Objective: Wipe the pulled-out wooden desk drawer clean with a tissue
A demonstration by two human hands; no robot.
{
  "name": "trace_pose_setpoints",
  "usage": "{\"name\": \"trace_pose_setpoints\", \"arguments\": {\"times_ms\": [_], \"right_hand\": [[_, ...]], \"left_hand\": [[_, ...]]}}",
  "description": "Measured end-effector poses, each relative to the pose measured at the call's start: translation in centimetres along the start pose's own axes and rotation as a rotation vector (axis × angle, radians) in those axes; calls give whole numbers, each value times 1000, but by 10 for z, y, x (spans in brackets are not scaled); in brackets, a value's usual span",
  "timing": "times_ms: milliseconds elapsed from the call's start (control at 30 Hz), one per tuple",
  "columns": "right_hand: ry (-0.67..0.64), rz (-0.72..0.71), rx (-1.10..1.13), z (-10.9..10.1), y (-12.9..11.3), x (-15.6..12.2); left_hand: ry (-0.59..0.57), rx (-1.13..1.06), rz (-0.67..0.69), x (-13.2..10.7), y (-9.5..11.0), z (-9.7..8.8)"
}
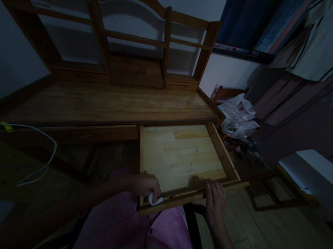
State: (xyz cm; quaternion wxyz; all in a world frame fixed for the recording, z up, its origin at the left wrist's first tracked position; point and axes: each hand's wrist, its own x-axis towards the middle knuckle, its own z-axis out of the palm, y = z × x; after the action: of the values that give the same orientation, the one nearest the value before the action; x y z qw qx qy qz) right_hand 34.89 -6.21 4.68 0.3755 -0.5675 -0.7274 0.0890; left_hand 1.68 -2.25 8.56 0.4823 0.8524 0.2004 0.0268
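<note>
A wooden drawer (178, 153) stands pulled out of the desk (121, 103) in front of me; a few small dark marks show on its bare bottom. My left hand (147, 186) is closed on a crumpled white cloth (155, 199), perhaps a tissue, at the drawer's near left corner. The cloth touches the inside of the front panel there. Toward the right end of that panel, my right hand (215, 199) grips the top edge with its fingers hooked over; the thumb is hard to see.
A shelf unit (135, 40) rises from the back of the desk. On the left, a white cable (54, 148) hangs down from the desk. Plastic bags (238, 116) lie on a chair (231, 92) at the right. A white box-like object (321, 176) rests on a wooden stool (264, 208).
</note>
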Motion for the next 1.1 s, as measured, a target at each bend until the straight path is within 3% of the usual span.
{"name": "trace_pose_setpoints", "arguments": {"times_ms": [300,567,800,1000,1100], "right_hand": [[-6,-19,8,0,1,0],[5,-4,14,0,1,-1],[10,-28,9,2,5,0],[0,-27,15,2,4,0],[-5,-16,20,1,3,-1]], "left_hand": [[21,142,-123,-7,-5,12],[113,-37,-128,-34,-14,27],[136,10,-87,-32,-16,27],[148,-72,67,-31,-21,28],[165,-49,50,-30,-17,28]]}}
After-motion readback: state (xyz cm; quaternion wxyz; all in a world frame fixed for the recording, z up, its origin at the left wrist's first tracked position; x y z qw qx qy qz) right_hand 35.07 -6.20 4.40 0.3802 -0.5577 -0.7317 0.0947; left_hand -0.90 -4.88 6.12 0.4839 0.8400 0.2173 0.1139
